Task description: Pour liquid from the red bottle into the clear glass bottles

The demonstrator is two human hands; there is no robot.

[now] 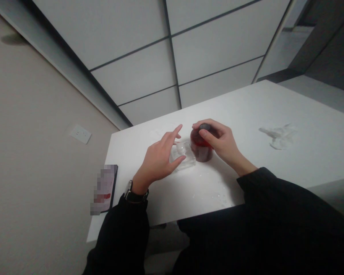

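A clear glass-like block with a rounded top stands on the white table. My left hand is beside and partly over it, its fingers apart and nothing held between them. Just to the right, touching or nearly touching the block, is a dark red round jar with a dark knob on top. My right hand is curled round the top of the jar, thumb and fingers on either side of the knob. Part of the lid is hidden by that hand.
A phone lies at the table's left edge. Crumpled white tissue is on the right of the table. Small droplets or bits dot the surface near the front edge. A wall is at the left, with panelled doors behind.
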